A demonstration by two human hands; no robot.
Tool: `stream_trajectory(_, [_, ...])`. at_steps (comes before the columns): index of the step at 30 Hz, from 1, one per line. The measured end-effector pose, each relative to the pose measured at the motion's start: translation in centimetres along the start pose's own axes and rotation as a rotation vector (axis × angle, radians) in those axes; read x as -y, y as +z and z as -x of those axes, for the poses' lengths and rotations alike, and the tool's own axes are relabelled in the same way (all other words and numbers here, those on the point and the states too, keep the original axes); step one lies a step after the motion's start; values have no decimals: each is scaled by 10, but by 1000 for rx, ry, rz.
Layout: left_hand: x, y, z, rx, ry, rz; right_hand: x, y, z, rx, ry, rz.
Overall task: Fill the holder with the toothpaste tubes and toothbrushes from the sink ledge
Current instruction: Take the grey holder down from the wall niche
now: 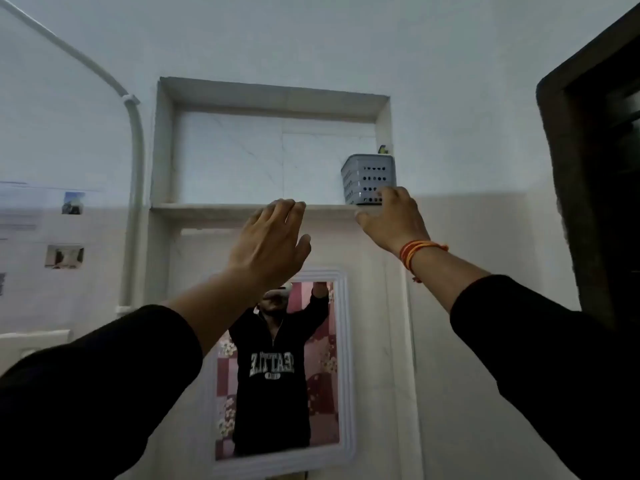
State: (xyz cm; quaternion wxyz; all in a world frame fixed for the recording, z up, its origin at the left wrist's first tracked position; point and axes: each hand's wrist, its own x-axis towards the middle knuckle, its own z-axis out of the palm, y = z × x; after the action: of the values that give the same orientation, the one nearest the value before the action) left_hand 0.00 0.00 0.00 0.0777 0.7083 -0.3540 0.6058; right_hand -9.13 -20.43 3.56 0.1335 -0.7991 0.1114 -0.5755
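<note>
Two dark sleeves (104, 386) reach up from the bottom of the view. The left hand (268, 242) is spread flat with loose fingers, empty, its fingertips at the front edge of the niche shelf (214, 207). The right hand (393, 220), with an orange thread band (415, 252) on the wrist, touches the lower front of the grey perforated holder (367, 178); whether it grips is unclear. The holder stands upright at the shelf's right end, above the mirror (277, 372).
</note>
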Motion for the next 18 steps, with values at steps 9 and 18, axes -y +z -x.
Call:
stream_trajectory(9, [-11, 110, -90, 145, -6, 83, -58, 54, -116, 44, 35, 112])
stream_trajectory(18, [0, 199, -83, 110, -13, 23, -62, 117, -162, -200, 27, 115])
